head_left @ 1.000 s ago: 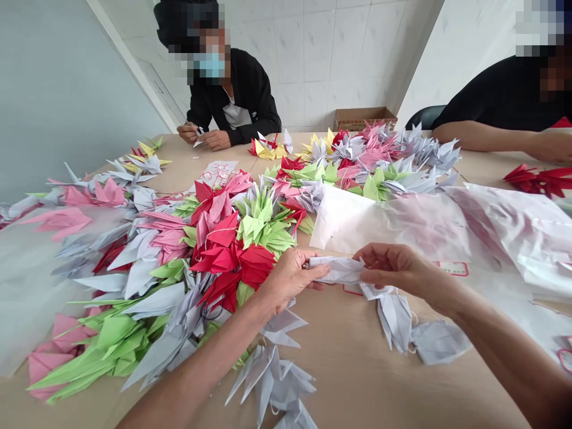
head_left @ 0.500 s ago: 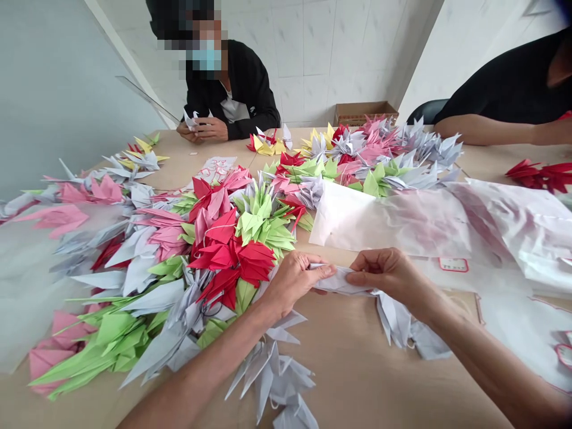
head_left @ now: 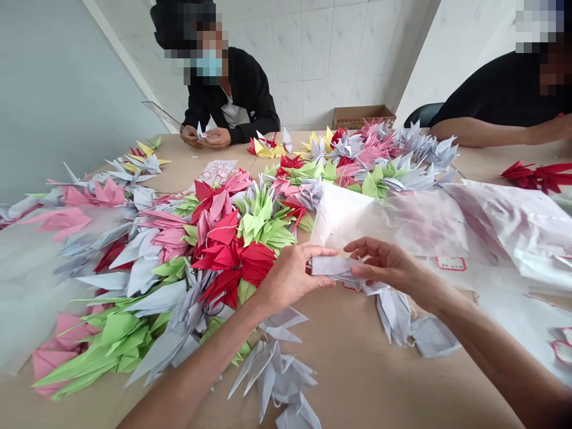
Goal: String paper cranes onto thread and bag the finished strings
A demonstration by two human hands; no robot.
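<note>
Between my two hands, above the tabletop, is a pale grey-white folded paper crane [head_left: 333, 267], flattened and narrow. My right hand [head_left: 388, 268] has its thumb against the crane's right end, with the other fingers partly raised behind it. At the left end my left hand [head_left: 292, 271] is open, thumb and forefinger spread apart around the paper. Whether its hidden fingers touch the crane from behind cannot be seen. Strung grey-white cranes [head_left: 395, 316] lie below my right hand, and more grey-white cranes [head_left: 283, 375] lie nearer me, below my left forearm.
Heaped red [head_left: 232, 256], green and pink paper cranes [head_left: 167, 229] cover the table's left and middle. Clear plastic bags [head_left: 420, 220] lie at right. A person in black [head_left: 241, 89] sits opposite, holding white folded paper [head_left: 202, 131]; another person's arm [head_left: 482, 131] rests at right. A cardboard box [head_left: 364, 115] stands behind.
My left hand has loosened its pinch, thumb and forefinger spreading apart. My right fingers have lifted partly. The paper between them now shows a broader face.
</note>
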